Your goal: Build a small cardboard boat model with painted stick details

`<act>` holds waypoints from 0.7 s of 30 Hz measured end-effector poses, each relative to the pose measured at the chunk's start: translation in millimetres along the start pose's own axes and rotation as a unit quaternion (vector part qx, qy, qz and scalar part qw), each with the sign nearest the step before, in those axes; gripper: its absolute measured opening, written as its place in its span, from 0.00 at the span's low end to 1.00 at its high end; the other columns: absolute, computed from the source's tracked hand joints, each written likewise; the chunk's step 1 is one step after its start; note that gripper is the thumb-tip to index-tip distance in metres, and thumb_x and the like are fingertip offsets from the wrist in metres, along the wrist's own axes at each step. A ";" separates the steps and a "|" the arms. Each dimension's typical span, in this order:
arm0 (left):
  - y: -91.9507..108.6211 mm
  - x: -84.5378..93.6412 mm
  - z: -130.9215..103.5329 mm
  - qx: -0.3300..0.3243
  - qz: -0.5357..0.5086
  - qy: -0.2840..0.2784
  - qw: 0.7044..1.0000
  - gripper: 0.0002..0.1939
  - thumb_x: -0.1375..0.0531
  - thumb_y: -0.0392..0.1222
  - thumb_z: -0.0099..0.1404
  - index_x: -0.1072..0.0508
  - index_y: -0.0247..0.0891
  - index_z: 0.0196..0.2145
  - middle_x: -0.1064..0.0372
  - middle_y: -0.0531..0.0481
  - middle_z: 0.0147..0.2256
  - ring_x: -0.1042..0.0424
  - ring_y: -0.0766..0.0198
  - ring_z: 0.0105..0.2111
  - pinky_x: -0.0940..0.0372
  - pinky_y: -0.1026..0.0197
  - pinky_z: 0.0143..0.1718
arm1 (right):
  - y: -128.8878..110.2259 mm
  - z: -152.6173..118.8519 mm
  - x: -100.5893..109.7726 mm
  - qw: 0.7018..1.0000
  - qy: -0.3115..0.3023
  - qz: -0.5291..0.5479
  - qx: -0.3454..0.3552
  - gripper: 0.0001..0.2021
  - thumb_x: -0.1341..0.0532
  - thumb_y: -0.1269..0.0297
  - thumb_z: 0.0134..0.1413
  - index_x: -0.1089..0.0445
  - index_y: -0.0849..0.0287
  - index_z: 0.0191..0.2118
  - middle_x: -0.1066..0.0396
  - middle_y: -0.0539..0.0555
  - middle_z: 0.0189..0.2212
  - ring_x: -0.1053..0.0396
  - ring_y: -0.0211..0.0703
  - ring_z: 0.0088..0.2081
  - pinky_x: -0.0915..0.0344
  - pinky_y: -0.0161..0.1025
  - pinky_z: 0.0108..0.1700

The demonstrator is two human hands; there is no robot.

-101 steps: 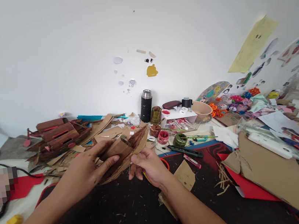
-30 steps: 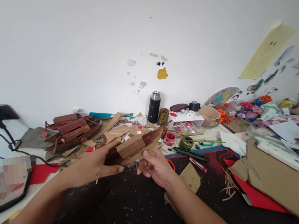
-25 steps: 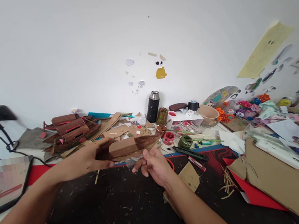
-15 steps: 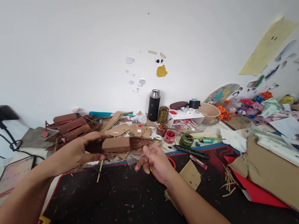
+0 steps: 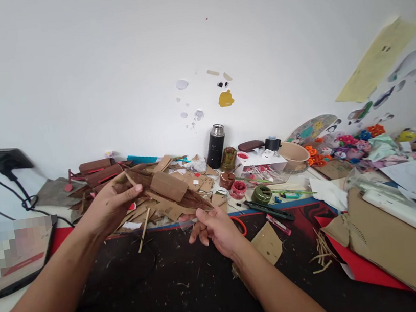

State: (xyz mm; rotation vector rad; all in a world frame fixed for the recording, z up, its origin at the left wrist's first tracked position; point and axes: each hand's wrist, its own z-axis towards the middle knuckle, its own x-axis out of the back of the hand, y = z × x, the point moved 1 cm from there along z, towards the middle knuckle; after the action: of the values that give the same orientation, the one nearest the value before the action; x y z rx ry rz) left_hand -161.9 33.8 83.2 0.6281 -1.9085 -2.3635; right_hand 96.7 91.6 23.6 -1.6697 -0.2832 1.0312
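A brown cardboard model boat [image 5: 169, 186] with a curved roof over its middle hangs tilted above the desk's back part, its right end lower. My left hand [image 5: 115, 197] pinches its left end, thumb on the near side. At the boat's right tip is my right hand [image 5: 214, 227], thumb up and fingers curled; a bit of clear plastic shows by its fingertips, and whether it grips the tip cannot be made out. Similar brown models [image 5: 98, 172] with red strips lie behind my left hand.
Cardboard scraps, a black flask [image 5: 216, 147], paint jars [image 5: 238, 189] and a white box line the back. A phone [image 5: 24, 254] lies left, a stick [image 5: 144, 230] in front. Large cardboard [image 5: 402, 247] and a white power strip [image 5: 397, 209] are at right.
My left hand has risen and moved slightly, lifting the boat's left end so that the boat now slopes down to the right. My right hand has stayed almost in place.
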 end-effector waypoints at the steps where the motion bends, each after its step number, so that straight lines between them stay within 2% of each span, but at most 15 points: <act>1: -1.7 1.5 1.5 -0.002 -0.011 0.000 1.000 0.32 0.20 0.47 0.53 0.19 0.36 0.54 0.17 0.36 0.52 0.20 0.45 0.54 0.25 0.52 0.56 | 0.0 -1.0 -0.7 1.000 -0.018 -0.002 0.001 0.35 0.25 0.43 0.55 0.30 0.58 0.60 0.16 0.64 0.45 0.21 0.41 0.24 0.45 0.27 0.15; 4: -0.9 11.9 4.3 -0.007 -0.027 0.014 1.000 0.29 0.19 0.49 0.52 0.16 0.33 0.48 0.16 0.37 0.48 0.19 0.48 0.50 0.24 0.56 0.51 | -0.2 -4.2 -3.9 0.996 -0.091 -0.003 -0.003 0.34 0.29 0.39 0.59 0.30 0.58 0.61 0.18 0.66 0.48 0.19 0.43 0.27 0.43 0.27 0.16; 7: 1.8 22.0 5.2 0.006 -0.035 0.012 0.999 0.26 0.19 0.48 0.50 0.15 0.34 0.44 0.15 0.41 0.44 0.19 0.53 0.44 0.24 0.58 0.46 | 1.2 -5.9 -6.4 0.991 -0.135 0.002 -0.008 0.34 0.34 0.34 0.62 0.28 0.60 0.57 0.19 0.68 0.50 0.18 0.44 0.28 0.42 0.27 0.16; 11: 0.6 26.9 6.3 0.022 -0.048 0.009 0.999 0.26 0.18 0.47 0.48 0.15 0.34 0.43 0.15 0.42 0.42 0.20 0.55 0.43 0.25 0.60 0.46 | 4.8 -5.2 -6.8 0.987 -0.161 0.008 -0.017 0.36 0.38 0.29 0.61 0.28 0.63 0.52 0.21 0.71 0.53 0.18 0.43 0.28 0.42 0.27 0.16; 15: -1.4 29.8 7.2 0.026 -0.053 0.021 0.998 0.30 0.18 0.51 0.47 0.15 0.34 0.45 0.15 0.42 0.45 0.20 0.53 0.45 0.25 0.58 0.48 | 6.4 -5.3 -6.9 0.983 -0.178 0.028 -0.038 0.41 0.34 0.27 0.54 0.34 0.58 0.59 0.19 0.68 0.51 0.18 0.46 0.28 0.43 0.28 0.16; 18: -3.3 28.4 5.0 0.045 -0.041 0.006 0.998 0.29 0.17 0.50 0.47 0.14 0.34 0.44 0.15 0.40 0.45 0.19 0.52 0.44 0.26 0.57 0.48 | 6.8 -6.3 -8.0 0.981 -0.184 0.026 -0.050 0.41 0.39 0.26 0.58 0.33 0.58 0.62 0.19 0.68 0.51 0.18 0.45 0.28 0.44 0.27 0.17; 21: -8.1 20.3 0.7 0.082 -0.033 -0.043 0.995 0.26 0.18 0.49 0.48 0.13 0.33 0.42 0.14 0.39 0.42 0.18 0.51 0.40 0.26 0.57 0.44 | 9.5 -6.1 -9.4 0.980 -0.183 0.032 -0.064 0.41 0.45 0.25 0.63 0.31 0.59 0.62 0.19 0.66 0.48 0.19 0.43 0.26 0.45 0.28 0.16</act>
State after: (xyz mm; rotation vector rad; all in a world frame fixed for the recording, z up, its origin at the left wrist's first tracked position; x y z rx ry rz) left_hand -179.0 30.8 69.9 0.6169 -2.1699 -2.3246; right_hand 92.7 77.9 20.0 -1.6030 -0.5499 1.3947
